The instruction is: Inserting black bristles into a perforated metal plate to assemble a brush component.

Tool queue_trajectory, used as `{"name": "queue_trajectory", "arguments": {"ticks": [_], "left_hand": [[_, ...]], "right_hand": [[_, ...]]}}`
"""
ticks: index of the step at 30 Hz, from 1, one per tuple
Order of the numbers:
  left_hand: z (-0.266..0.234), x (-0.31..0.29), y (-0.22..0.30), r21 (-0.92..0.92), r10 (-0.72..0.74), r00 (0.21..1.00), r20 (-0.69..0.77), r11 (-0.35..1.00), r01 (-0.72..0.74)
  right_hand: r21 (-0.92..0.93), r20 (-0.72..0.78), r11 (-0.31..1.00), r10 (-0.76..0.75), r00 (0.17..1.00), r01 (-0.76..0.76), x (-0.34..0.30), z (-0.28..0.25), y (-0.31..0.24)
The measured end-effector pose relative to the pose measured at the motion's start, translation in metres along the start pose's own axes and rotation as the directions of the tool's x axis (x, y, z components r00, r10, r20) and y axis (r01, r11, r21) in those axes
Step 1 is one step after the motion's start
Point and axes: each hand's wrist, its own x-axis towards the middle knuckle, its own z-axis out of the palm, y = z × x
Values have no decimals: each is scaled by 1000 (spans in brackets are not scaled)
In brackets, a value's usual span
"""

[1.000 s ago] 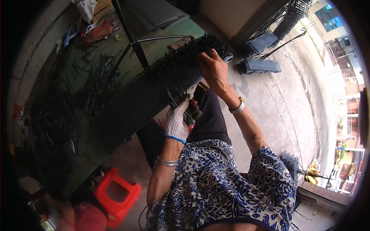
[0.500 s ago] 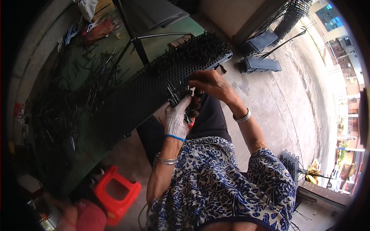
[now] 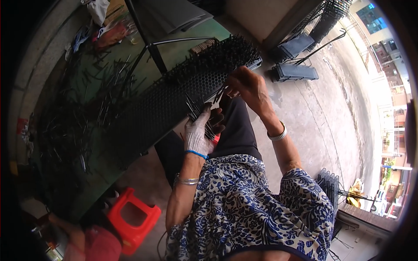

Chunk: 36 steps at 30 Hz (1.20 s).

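Observation:
My left hand, in a whitish glove with dark fingers, is closed around a bundle of thin black rods that fan out past the thumb. Bare and pinched, my right hand holds a few of the same black rods, pointing down toward the left hand. Both hands are at the near edge of a long black board full of round holes. Many black rods stand packed in the board's far right part. Its middle and left holes look unfilled.
Loose black rods lie heaped on the green table at left. A black metal frame rises behind the board. A red plastic stool stands lower left, beside another person's arm and red clothing. Dark racks stand on the floor at right.
My right hand has drawn up and right, away from the left hand, and rods now show below its fingers. The left hand stays nearly in place, still around the bundle.

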Motion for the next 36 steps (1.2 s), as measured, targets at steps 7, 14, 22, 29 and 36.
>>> {"name": "queue_trajectory", "arguments": {"ticks": [7, 14, 22, 29, 36], "left_hand": [[-11, 19, -13, -174, -148, 989, 24, 973, 150], [-7, 13, -10, -162, -139, 990, -33, 978, 132], [-7, 8, -6, -101, -101, 994, 34, 989, 104], [1, -1, -1, -28, -76, 996, 49, 997, 78], [8, -10, 6, 22, -56, 998, 7, 998, 56]], "right_hand": [[-397, -283, 858, -453, 845, 327, 20, 4, 12], [-438, -238, 837, -460, 856, 328, 26, 6, 24], [-700, -145, 667, -484, 863, 256, 33, 8, 29], [-797, -105, 557, -510, 853, 234, 41, 10, 39], [-495, -41, 806, -396, 917, 325, 7, 10, 20]]}}
